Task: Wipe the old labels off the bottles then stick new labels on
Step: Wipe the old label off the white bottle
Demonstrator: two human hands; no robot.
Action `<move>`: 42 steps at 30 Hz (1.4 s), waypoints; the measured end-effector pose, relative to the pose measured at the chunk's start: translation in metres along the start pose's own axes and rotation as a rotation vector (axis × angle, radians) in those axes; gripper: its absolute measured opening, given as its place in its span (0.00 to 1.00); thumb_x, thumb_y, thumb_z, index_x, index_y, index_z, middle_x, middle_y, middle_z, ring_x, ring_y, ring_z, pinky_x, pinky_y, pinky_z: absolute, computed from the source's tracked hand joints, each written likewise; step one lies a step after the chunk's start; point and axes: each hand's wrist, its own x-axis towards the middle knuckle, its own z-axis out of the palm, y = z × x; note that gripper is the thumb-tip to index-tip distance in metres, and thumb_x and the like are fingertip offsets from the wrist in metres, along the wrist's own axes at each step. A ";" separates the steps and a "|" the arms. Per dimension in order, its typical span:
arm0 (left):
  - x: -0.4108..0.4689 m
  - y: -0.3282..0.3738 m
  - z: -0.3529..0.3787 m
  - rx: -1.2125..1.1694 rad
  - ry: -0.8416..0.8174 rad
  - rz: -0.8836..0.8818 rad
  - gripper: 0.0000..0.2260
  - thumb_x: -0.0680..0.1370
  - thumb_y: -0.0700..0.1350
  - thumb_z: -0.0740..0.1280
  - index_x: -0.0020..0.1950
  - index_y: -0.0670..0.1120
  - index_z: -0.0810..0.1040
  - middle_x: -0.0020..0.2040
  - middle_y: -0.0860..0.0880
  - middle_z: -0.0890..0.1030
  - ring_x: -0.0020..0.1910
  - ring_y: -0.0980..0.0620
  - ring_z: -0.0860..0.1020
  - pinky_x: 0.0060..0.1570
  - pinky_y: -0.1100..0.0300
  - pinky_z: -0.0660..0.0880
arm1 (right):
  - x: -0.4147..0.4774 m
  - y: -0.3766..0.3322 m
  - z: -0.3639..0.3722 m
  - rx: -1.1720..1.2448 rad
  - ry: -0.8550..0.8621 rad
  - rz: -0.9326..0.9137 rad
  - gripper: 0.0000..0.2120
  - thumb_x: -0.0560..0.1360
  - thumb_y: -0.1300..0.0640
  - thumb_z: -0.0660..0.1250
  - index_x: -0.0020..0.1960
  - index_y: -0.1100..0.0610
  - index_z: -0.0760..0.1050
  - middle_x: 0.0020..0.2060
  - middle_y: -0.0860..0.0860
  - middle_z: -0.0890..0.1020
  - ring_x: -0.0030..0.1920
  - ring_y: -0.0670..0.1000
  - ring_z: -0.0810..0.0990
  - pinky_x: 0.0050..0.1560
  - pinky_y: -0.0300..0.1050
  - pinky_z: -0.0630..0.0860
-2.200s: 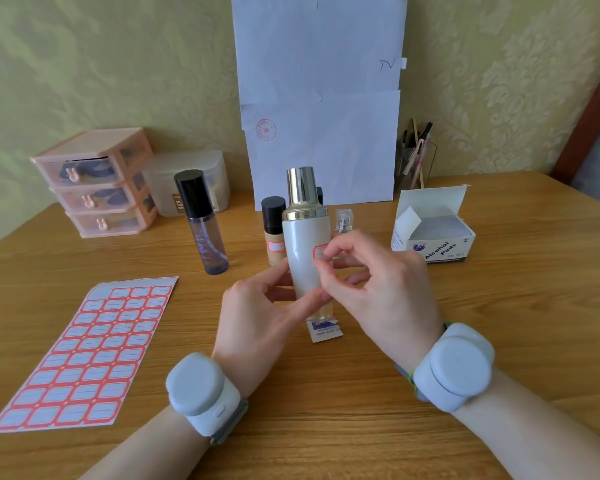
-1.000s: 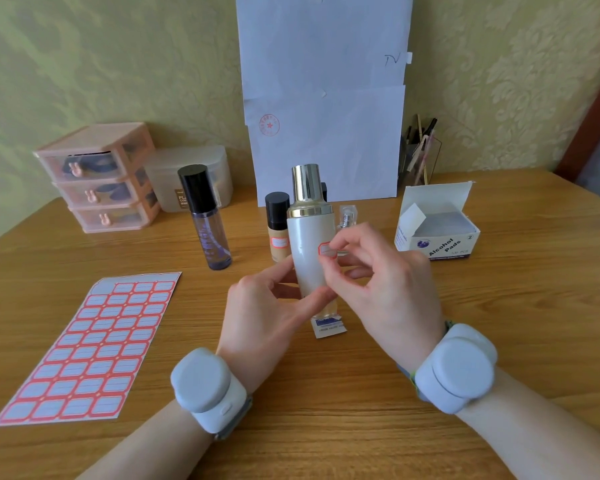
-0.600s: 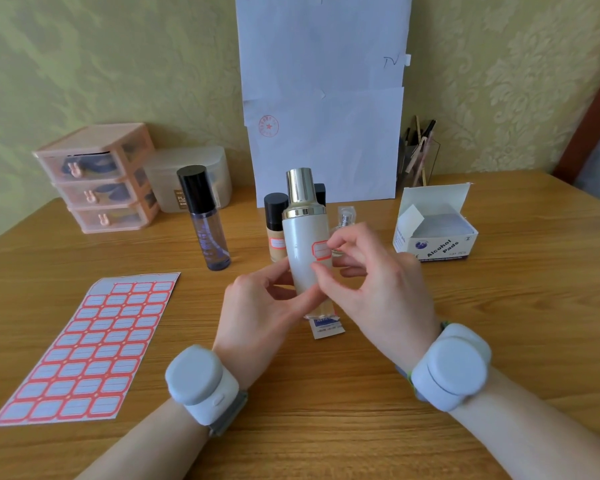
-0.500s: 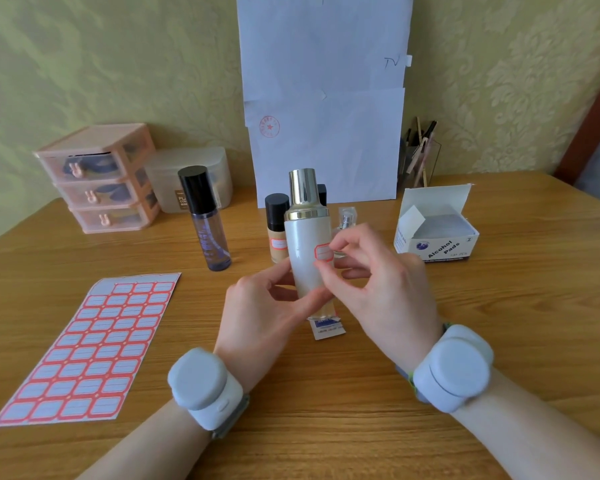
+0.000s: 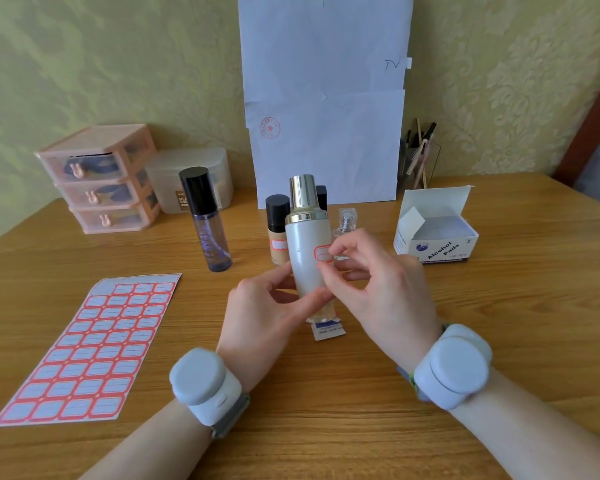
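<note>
Low down, L hand (image 5: pixel 257 320) fingers curled round white bottle (image 5: pixel 305 247), R hand (image 5: pixel 385 299) thumb+forefinger pinching red-edged label (image 5: pixel 323 253) on its side

Rear wall (image 5: pixel 101 64): yellow-green wallpaper with a damask pattern, no damage seen. Two white paper sheets (image 5: pixel 326 140) are set against it at centre. The lower bears a round red stamp, the upper a small handwritten mark. Table (image 5: pixel 326 434): light wood, grain running left to right, its far edge meeting the wall. Far right, a reddish-brown wooden frame (image 5: pixel 591 123) rises at a slant — a grey surface shows beyond it, not identifiable. Light is soft and even — shadows on the table are faint.
</note>
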 end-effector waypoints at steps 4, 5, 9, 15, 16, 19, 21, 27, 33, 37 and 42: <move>0.000 -0.001 0.000 0.026 0.002 0.012 0.18 0.70 0.62 0.74 0.58 0.61 0.83 0.45 0.58 0.87 0.41 0.56 0.86 0.45 0.48 0.84 | 0.000 0.001 0.002 -0.068 0.040 -0.047 0.05 0.77 0.57 0.71 0.47 0.59 0.78 0.34 0.49 0.85 0.32 0.49 0.84 0.28 0.48 0.80; 0.001 -0.002 0.000 0.012 0.004 0.004 0.18 0.69 0.62 0.74 0.57 0.61 0.83 0.46 0.58 0.87 0.42 0.55 0.86 0.45 0.47 0.84 | 0.000 0.002 0.002 -0.079 0.051 -0.054 0.04 0.78 0.58 0.70 0.47 0.59 0.78 0.33 0.49 0.84 0.30 0.49 0.82 0.27 0.48 0.78; 0.001 0.000 0.000 -0.023 0.009 -0.011 0.15 0.70 0.62 0.74 0.55 0.63 0.84 0.46 0.56 0.87 0.43 0.54 0.86 0.46 0.45 0.84 | 0.000 0.002 0.001 -0.033 0.037 -0.045 0.05 0.77 0.57 0.68 0.50 0.59 0.78 0.36 0.49 0.85 0.35 0.46 0.84 0.29 0.47 0.80; -0.002 0.002 0.001 0.028 0.016 0.001 0.20 0.70 0.59 0.75 0.61 0.57 0.83 0.46 0.57 0.87 0.41 0.56 0.86 0.44 0.48 0.84 | 0.000 0.003 0.001 -0.027 0.037 -0.046 0.06 0.76 0.56 0.73 0.47 0.59 0.79 0.36 0.50 0.86 0.34 0.48 0.85 0.30 0.47 0.81; -0.002 0.001 0.001 0.028 0.016 -0.002 0.20 0.70 0.60 0.75 0.60 0.57 0.83 0.46 0.57 0.87 0.42 0.55 0.86 0.45 0.47 0.84 | 0.000 0.003 0.001 -0.044 0.044 -0.056 0.06 0.76 0.57 0.72 0.47 0.59 0.79 0.35 0.50 0.85 0.33 0.47 0.84 0.30 0.46 0.80; 0.000 0.001 0.000 -0.002 0.018 -0.022 0.18 0.67 0.63 0.74 0.56 0.61 0.83 0.46 0.56 0.87 0.43 0.54 0.86 0.46 0.46 0.83 | 0.000 0.002 0.002 -0.062 0.035 -0.062 0.04 0.77 0.59 0.69 0.48 0.60 0.79 0.34 0.48 0.84 0.30 0.44 0.80 0.29 0.41 0.78; 0.001 0.001 0.000 0.000 0.031 -0.012 0.16 0.68 0.64 0.73 0.54 0.64 0.83 0.44 0.57 0.87 0.42 0.54 0.86 0.45 0.46 0.84 | -0.001 0.001 0.002 -0.027 0.002 -0.027 0.07 0.77 0.55 0.70 0.49 0.59 0.80 0.36 0.49 0.85 0.33 0.46 0.83 0.30 0.43 0.80; 0.000 0.005 0.002 0.076 0.087 0.021 0.13 0.67 0.67 0.72 0.50 0.70 0.79 0.42 0.58 0.86 0.38 0.58 0.85 0.41 0.51 0.84 | -0.001 -0.002 0.002 0.009 -0.039 0.029 0.11 0.74 0.51 0.68 0.50 0.58 0.82 0.43 0.51 0.87 0.37 0.50 0.86 0.32 0.49 0.82; -0.001 0.004 0.003 0.125 0.123 0.020 0.20 0.65 0.63 0.74 0.55 0.62 0.76 0.43 0.57 0.85 0.38 0.60 0.84 0.40 0.57 0.83 | -0.001 -0.003 0.002 -0.021 -0.009 0.031 0.08 0.74 0.54 0.72 0.50 0.56 0.82 0.41 0.49 0.87 0.37 0.46 0.85 0.30 0.46 0.82; -0.001 0.005 0.004 0.146 0.130 0.026 0.22 0.63 0.67 0.73 0.53 0.63 0.75 0.42 0.58 0.84 0.38 0.62 0.83 0.38 0.63 0.81 | -0.001 -0.002 0.002 -0.033 0.010 0.032 0.04 0.73 0.57 0.74 0.47 0.57 0.83 0.37 0.49 0.86 0.35 0.48 0.85 0.31 0.49 0.82; -0.002 0.007 0.004 0.143 0.130 0.017 0.22 0.60 0.70 0.70 0.50 0.63 0.73 0.42 0.59 0.82 0.38 0.62 0.82 0.36 0.66 0.80 | 0.000 -0.002 0.000 -0.127 0.001 -0.030 0.06 0.70 0.60 0.76 0.46 0.57 0.83 0.35 0.50 0.86 0.32 0.48 0.84 0.30 0.44 0.82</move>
